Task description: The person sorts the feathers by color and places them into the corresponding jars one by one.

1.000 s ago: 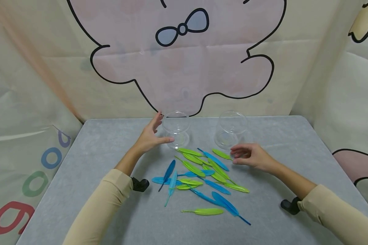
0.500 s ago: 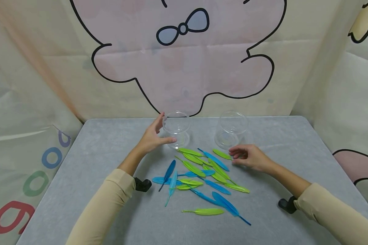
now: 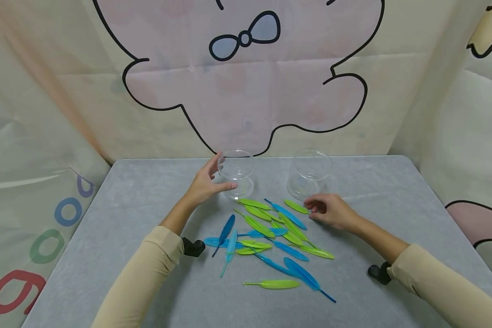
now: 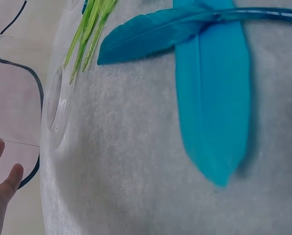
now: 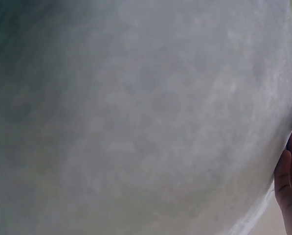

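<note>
- Right hand (image 3: 330, 210) has slid slightly left since a second ago; fingers now curled, tips at the green feather (image 3: 296, 206), grip on it unclear.
- Left hand (image 3: 205, 184) unchanged: fingers spread, cupping the left clear cup (image 3: 235, 172), thumb at its base.
- Right clear cup (image 3: 309, 174) just beyond the right fingertips.
- Feather pile (image 3: 270, 237) sits between the wrists; bare table (image 3: 127, 200) left of the left hand.

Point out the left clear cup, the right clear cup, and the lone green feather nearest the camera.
left clear cup (image 3: 235, 171), head view, on its side wall.
right clear cup (image 3: 309, 175), head view, on its side wall.
lone green feather (image 3: 275, 284), head view, on the middle of its vane.
</note>
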The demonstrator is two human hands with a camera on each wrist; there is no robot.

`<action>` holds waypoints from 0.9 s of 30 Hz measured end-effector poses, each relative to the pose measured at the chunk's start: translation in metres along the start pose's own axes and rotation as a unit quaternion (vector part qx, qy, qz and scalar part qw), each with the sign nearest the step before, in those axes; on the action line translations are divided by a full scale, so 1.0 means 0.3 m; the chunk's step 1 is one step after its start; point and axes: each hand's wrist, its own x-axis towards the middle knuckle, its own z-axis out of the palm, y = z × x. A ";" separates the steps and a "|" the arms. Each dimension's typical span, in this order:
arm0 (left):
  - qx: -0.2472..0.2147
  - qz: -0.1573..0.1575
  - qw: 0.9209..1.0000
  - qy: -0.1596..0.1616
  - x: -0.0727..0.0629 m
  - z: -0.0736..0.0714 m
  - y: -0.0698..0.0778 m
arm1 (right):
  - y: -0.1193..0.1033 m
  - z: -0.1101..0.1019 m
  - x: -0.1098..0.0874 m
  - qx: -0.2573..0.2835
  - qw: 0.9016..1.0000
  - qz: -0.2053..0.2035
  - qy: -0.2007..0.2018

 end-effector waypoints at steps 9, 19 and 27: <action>-0.008 -0.003 1.000 0.005 0.023 0.006 -0.013 | 0.000 0.012 0.013 -0.034 0.999 -0.028 0.017; -0.042 -0.005 0.999 0.006 0.016 0.019 -0.025 | 0.004 0.011 0.009 -0.031 0.999 -0.032 0.018; -0.052 -0.008 0.999 0.004 0.009 0.036 -0.026 | 0.004 0.010 -0.001 -0.030 0.999 -0.040 0.014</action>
